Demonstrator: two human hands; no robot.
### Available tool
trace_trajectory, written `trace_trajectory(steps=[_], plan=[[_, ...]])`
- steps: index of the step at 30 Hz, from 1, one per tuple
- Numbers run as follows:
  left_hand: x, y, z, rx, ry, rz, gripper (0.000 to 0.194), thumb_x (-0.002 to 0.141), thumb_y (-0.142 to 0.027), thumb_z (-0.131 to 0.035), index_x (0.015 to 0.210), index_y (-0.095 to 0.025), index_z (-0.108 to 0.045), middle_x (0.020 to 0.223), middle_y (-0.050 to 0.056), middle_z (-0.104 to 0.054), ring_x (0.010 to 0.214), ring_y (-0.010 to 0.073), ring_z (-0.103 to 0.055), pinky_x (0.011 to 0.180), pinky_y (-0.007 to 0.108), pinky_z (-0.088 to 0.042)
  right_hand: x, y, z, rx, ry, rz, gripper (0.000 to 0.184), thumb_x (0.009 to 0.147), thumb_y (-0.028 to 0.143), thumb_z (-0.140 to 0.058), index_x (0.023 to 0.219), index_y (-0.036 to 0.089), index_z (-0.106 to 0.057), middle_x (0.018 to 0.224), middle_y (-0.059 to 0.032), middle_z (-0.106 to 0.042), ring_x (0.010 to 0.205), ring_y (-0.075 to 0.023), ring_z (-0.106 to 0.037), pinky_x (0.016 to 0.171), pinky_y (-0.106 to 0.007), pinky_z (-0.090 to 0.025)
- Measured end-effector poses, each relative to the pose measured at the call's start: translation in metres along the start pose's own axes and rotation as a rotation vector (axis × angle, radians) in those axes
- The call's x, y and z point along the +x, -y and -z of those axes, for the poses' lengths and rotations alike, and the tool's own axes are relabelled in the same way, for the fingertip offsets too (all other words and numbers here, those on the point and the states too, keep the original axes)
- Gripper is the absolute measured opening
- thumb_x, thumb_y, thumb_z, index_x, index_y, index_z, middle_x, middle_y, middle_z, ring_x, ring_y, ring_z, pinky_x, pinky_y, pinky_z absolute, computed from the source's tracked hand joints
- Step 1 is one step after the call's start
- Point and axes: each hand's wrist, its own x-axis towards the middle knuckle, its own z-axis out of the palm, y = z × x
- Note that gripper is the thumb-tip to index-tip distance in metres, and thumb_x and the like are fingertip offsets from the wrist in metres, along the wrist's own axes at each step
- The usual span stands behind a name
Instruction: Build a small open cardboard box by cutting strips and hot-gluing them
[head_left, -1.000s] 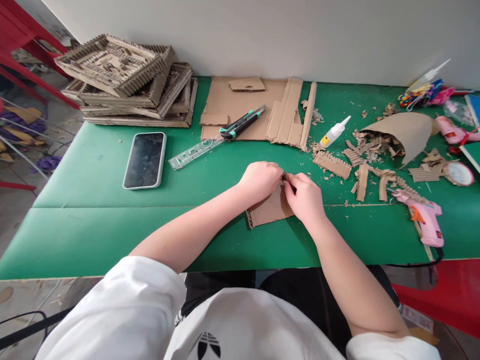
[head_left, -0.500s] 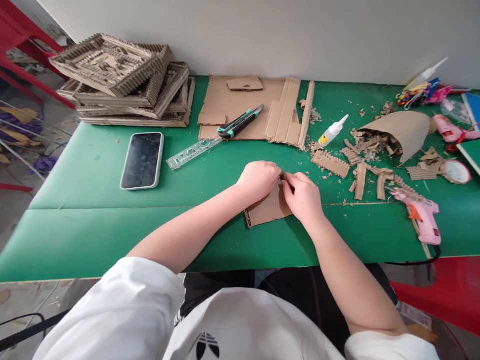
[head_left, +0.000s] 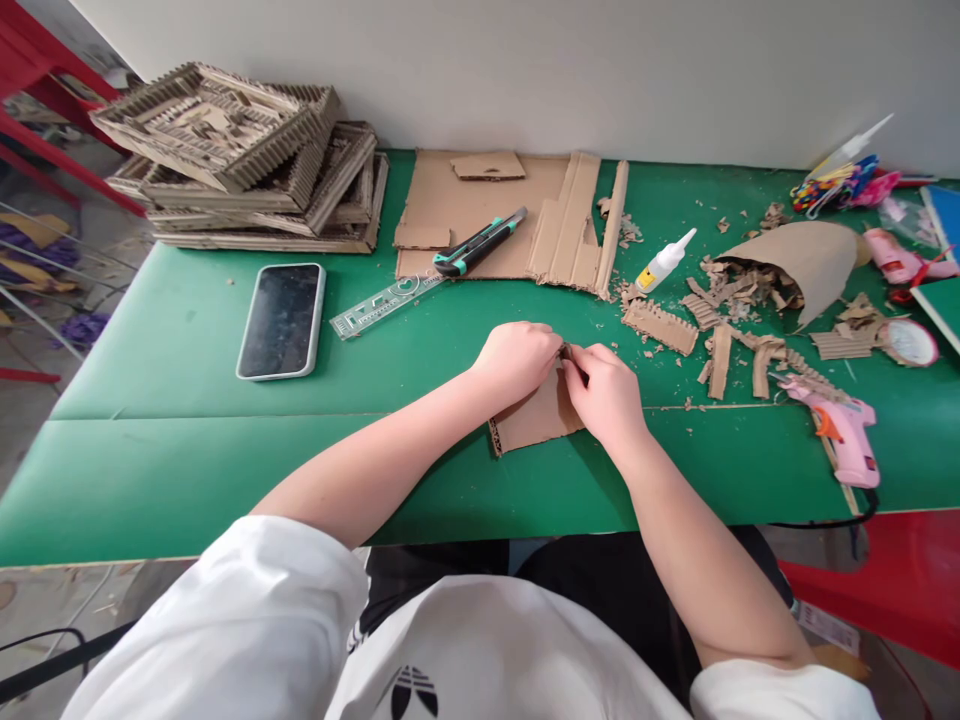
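A small flat piece of cardboard [head_left: 534, 415] lies on the green table in front of me, its corrugated edge showing at the lower left. My left hand [head_left: 517, 358] is closed at its far edge, fingers curled under and mostly hidden. Beside it, my right hand [head_left: 606, 392] pinches the same far edge between thumb and fingers. Between the two hands a dark, rough bit of the cardboard's edge shows; its detail is too small to make out. Beyond the hands lie a utility knife [head_left: 480, 245] and a clear ruler [head_left: 386, 306].
Stacked corrugated cardboard frames [head_left: 225, 190] stand at the back left, near a phone [head_left: 281, 322]. Larger cardboard sheets [head_left: 480, 205] lie at the back. To the right are a glue bottle [head_left: 665, 262], cardboard scraps [head_left: 660, 326], a rolled cardboard cone [head_left: 814, 260] and a pink glue gun [head_left: 847, 435].
The view has shifted very slightly. Both hands keep their place and grip on the cardboard, with no clear movement of anything on the table.
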Motion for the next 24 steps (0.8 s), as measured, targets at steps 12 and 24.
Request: trace_trajectory(steps=[12, 24], plan=[[-0.0002, -0.0017, 0.0027, 0.000, 0.020, 0.018, 0.027, 0.091, -0.018, -0.041, 0.081, -0.014, -0.066, 0.084, 0.007, -0.068, 0.081, 0.0212, -0.065, 0.061, 0.028, -0.043, -0.0005, 0.0011, 0.0003, 0.005, 0.011, -0.017, 0.032, 0.088, 0.027, -0.044, 0.107, 0.017, -0.068, 0.089, -0.0092, -0.065, 0.082, -0.0218, -0.060, 0.070, -0.030, -0.043], [-0.0008, -0.0024, 0.0037, 0.001, 0.018, 0.019, 0.027, 0.090, -0.017, -0.041, 0.081, -0.014, -0.066, 0.083, 0.007, -0.068, 0.079, 0.0200, -0.065, 0.061, 0.027, -0.043, -0.0015, 0.0011, -0.0010, 0.007, -0.017, -0.003, 0.031, 0.087, 0.028, -0.044, 0.104, 0.018, -0.068, 0.089, -0.0091, -0.065, 0.081, -0.0212, -0.060, 0.069, -0.030, -0.044]])
